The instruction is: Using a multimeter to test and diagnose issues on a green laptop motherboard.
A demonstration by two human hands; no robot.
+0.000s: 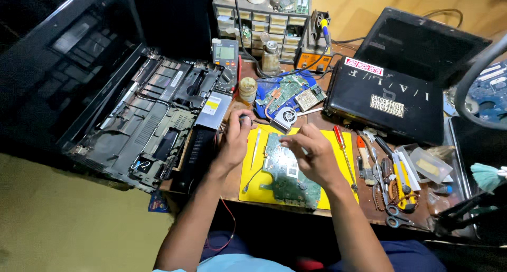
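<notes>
Head view. Green circuit board (pixel 285 171), flat and rigid, on a yellow mat (pixel 253 190), lower centre of the counter (pixel 232 185). Right hand (pixel 311 156) rests on it, fingers curled, pinching nothing visible. Left hand (pixel 235 140) fingers pinch a small dark part (pixel 244 120). Judged step: board inspection; careful probing follows. Open laptop chassis (pixel 153 129), left.

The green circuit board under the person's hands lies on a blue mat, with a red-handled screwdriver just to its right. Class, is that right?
Not quite. In the head view the green circuit board lies on a yellow mat, not a blue one. The red-handled screwdriver does lie just to its right, and both the left hand and the right hand are over it.
</notes>
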